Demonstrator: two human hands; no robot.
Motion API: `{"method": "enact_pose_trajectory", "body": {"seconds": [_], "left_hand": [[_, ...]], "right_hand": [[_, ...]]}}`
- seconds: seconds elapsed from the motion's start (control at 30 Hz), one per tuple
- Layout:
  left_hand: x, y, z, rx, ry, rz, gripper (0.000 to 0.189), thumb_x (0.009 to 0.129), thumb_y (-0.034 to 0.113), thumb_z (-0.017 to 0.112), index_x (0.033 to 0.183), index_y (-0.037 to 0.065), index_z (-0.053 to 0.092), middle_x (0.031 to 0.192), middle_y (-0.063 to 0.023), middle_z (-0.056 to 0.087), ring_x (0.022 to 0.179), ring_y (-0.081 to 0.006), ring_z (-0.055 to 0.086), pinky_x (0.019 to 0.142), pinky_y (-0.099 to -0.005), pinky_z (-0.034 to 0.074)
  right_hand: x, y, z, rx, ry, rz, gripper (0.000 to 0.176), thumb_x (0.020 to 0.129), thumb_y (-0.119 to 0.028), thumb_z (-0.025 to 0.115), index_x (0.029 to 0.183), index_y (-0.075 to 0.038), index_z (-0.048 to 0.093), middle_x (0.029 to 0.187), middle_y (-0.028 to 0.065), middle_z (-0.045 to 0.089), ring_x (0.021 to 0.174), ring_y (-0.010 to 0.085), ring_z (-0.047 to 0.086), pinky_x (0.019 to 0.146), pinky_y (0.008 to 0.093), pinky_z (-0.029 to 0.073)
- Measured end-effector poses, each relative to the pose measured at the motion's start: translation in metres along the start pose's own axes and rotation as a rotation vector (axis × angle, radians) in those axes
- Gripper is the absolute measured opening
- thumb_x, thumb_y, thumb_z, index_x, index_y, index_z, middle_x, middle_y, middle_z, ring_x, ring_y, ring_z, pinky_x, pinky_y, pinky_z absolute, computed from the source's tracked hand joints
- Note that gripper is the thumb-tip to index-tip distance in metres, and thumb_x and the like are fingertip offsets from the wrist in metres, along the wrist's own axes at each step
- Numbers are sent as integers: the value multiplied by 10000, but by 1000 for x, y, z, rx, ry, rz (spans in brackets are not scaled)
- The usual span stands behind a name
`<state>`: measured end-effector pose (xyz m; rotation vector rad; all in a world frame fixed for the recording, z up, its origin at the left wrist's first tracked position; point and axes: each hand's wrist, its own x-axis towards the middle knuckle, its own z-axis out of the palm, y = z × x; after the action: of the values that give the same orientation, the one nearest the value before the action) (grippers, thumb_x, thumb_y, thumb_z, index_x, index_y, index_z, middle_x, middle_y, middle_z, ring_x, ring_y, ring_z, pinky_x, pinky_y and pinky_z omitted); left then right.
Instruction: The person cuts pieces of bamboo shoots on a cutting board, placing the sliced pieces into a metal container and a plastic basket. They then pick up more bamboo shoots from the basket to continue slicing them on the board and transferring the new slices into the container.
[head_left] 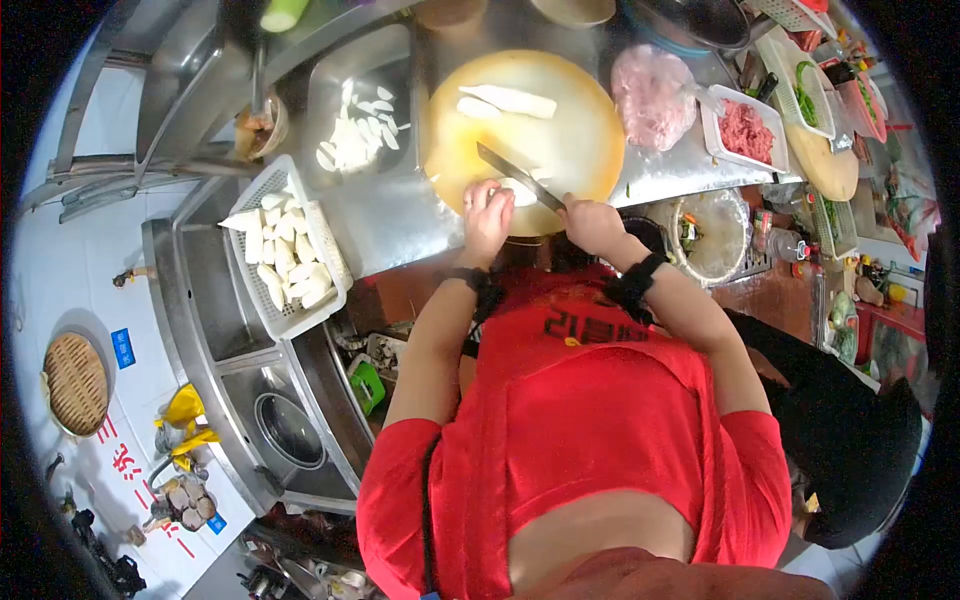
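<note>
On the round yellowish cutting board (585, 120), my left hand (488, 215) presses down on a white vegetable piece (518, 193) with its fingers bent. My right hand (594, 226) is wrapped round the handle of a knife (522, 178), whose blade points up and left across the board beside the left fingertips. Two longer white pieces (510, 100) lie at the back of the board. A metal tray (330, 85) to the left holds white slices (362, 135).
A white basket of peeled white vegetables (335, 262) stands at the left above a sink (215, 290). Right of the board are a bag of pink meat (652, 97), a tray of minced meat (746, 132) and a lined bin (742, 238). Someone in black stands at the right.
</note>
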<state>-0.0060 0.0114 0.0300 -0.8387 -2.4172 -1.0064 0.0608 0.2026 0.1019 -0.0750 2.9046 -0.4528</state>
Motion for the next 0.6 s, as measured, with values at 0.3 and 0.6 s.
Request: {"method": "enact_pose_trajectory", "body": {"seconds": [0.3, 0.6], "left_hand": [[-2, -1, 1, -4, -5, 14, 135, 722, 71, 668, 843, 83, 609, 969, -90, 519, 930, -302, 474, 826, -396, 393], [-2, -1, 3, -8, 9, -9, 132, 719, 70, 663, 836, 84, 605, 960, -89, 529, 926, -301, 486, 822, -397, 396]], "right_hand": [[8, 4, 23, -34, 28, 2, 266, 880, -282, 486, 858, -19, 508, 652, 178, 618, 597, 333, 629, 527, 430, 505], [-4, 4, -6, 13, 40, 5, 265, 878, -279, 484, 868, -15, 506, 631, 172, 611, 582, 338, 622, 518, 442, 501]]}}
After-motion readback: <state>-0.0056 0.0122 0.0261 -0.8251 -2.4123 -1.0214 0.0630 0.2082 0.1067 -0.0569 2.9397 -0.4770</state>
